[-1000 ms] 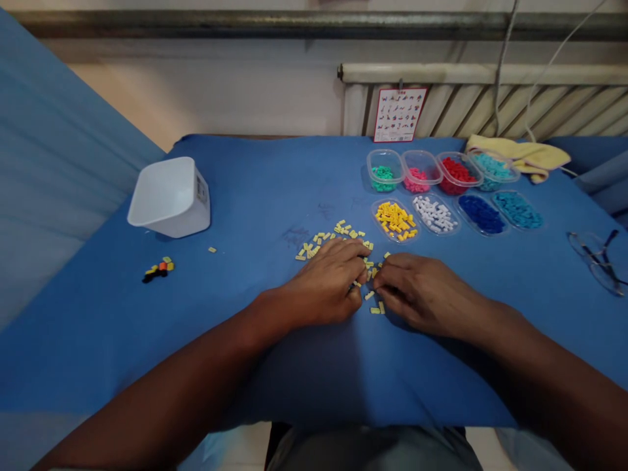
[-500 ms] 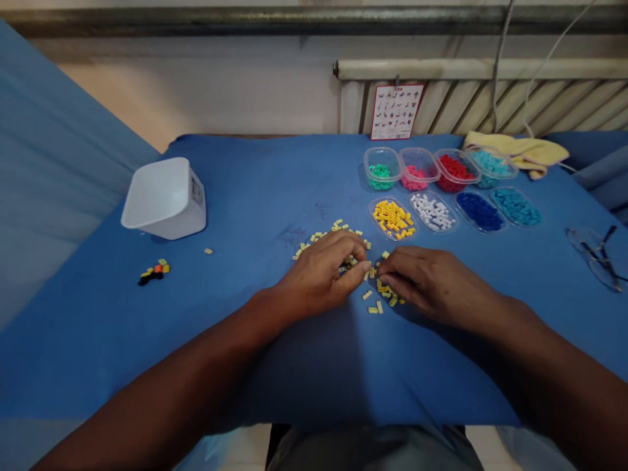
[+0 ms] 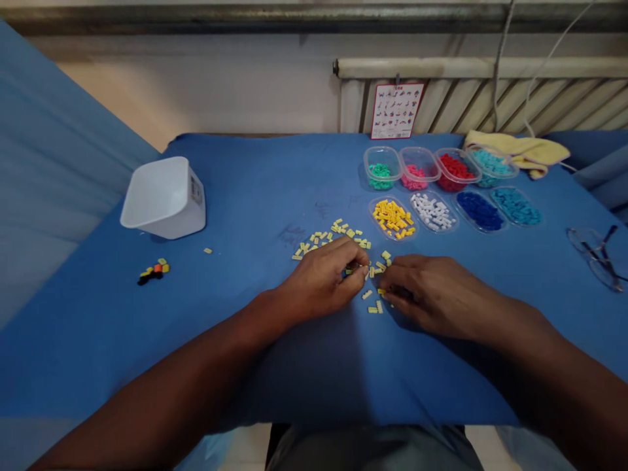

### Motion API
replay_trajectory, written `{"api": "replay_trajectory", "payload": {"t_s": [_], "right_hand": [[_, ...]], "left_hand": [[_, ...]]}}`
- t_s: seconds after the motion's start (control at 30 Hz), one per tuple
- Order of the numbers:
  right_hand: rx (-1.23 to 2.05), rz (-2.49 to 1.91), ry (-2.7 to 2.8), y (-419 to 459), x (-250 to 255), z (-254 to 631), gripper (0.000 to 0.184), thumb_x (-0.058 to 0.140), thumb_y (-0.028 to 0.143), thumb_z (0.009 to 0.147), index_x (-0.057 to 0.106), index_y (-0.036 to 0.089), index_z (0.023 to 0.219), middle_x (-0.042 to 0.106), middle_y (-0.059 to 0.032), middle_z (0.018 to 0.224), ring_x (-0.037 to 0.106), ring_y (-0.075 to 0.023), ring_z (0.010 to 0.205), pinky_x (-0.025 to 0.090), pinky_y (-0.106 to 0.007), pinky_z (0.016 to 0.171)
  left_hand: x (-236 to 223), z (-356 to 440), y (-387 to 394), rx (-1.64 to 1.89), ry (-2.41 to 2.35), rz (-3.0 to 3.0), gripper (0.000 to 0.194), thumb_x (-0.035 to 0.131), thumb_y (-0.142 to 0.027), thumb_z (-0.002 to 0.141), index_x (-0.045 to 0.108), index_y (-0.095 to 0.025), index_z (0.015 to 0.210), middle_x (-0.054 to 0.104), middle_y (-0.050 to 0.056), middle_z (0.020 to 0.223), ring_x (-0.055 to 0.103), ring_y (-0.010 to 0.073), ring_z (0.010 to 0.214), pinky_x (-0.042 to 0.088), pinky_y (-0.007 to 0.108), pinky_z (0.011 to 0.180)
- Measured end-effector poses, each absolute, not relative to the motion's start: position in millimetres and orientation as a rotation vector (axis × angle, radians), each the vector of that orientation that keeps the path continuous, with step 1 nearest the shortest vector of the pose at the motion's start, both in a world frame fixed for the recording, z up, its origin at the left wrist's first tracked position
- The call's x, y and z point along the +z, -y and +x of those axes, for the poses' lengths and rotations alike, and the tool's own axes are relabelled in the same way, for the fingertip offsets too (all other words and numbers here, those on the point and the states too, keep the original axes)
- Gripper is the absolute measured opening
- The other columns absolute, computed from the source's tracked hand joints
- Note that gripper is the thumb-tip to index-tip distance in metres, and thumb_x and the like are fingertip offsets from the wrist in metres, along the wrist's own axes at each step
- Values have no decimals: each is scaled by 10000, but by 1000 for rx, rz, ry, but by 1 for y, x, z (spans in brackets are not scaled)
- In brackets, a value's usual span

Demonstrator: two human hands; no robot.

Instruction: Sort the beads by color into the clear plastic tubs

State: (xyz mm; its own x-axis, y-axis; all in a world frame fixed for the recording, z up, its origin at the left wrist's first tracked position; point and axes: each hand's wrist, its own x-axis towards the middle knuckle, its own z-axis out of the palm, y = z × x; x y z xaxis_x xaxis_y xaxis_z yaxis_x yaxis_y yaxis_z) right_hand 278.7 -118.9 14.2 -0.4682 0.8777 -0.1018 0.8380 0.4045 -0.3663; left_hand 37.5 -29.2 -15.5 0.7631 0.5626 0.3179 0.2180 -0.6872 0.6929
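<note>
Small pale yellow building bricks (image 3: 314,239) lie scattered on the blue cloth, around and partly under my hands. My left hand (image 3: 326,275) rests at the pile's near side, thumb and index finger pinched together on a tiny pale yellow brick (image 3: 367,273). Close by to the right, my right hand (image 3: 426,288) is curled low over the cloth, its fingertips closed at a brighter yellow brick (image 3: 381,292). Its fingers partly hide what they grip. Several loose bricks (image 3: 375,309) lie just below the gap between both hands.
Clear tubs hold green (image 3: 380,175), pink (image 3: 415,176), red (image 3: 455,168) and light blue bricks; lids hold yellow (image 3: 393,219), white, dark blue and teal ones. A white bin (image 3: 184,212) and a small brick cluster (image 3: 154,271) are at left. Eyeglasses (image 3: 598,255) lie right.
My right hand has shifted slightly down and right, showing more bricks between the hands. My left hand has dipped slightly, uncovering more of the pile behind it.
</note>
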Motion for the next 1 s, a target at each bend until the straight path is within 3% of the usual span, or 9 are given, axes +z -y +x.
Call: {"api": "replay_trajectory", "payload": {"t_s": [0.3,0.47,0.57,0.67,0.8,1.0], "right_hand": [[481,-1516,2581,119,9,265,122,570,174,1015,677,196,961,711,-70,940,647,-218,843,381,-352,725],[449,-1399,2501,118,6,269,110,571,172,995,679,186,977,696,-78,951,640,-216,834,426,-348,726],[470,-1337,2248,116,8,276,86,593,178,1018,673,199,1039,724,-55,949,668,-194,829,477,-328,739],[518,-1268,2064,115,10,280,68,642,185,1027,679,225,1068,750,-28,944,681,-172,800,512,-311,730],[521,-1175,2060,114,10,278,76,652,230,1066,690,236,1131,778,-46,1007,717,-195,881,553,-337,793],[433,-1204,2153,112,10,275,86,634,258,1074,694,234,1131,781,-67,1019,717,-211,896,546,-345,795]], "left_hand": [[-14,39,33,718,-511,2325,72,599,-179,1050,666,-167,1026,695,43,1005,651,168,921,514,338,860],[-10,41,34,735,-494,2280,85,613,-123,1012,691,-155,1014,706,37,979,650,146,894,504,307,836],[-10,44,36,715,-583,2065,64,669,-126,969,717,-166,962,696,8,904,623,114,807,482,264,754],[-10,49,39,654,-645,1658,82,770,-235,945,728,-164,946,660,-11,793,572,93,685,442,225,628],[-12,54,40,635,-651,1417,215,826,-310,918,681,-165,982,749,27,827,663,118,709,504,234,645],[-20,55,46,646,-653,1547,186,737,-298,974,611,-214,1083,781,20,866,746,154,763,549,258,668]]}}
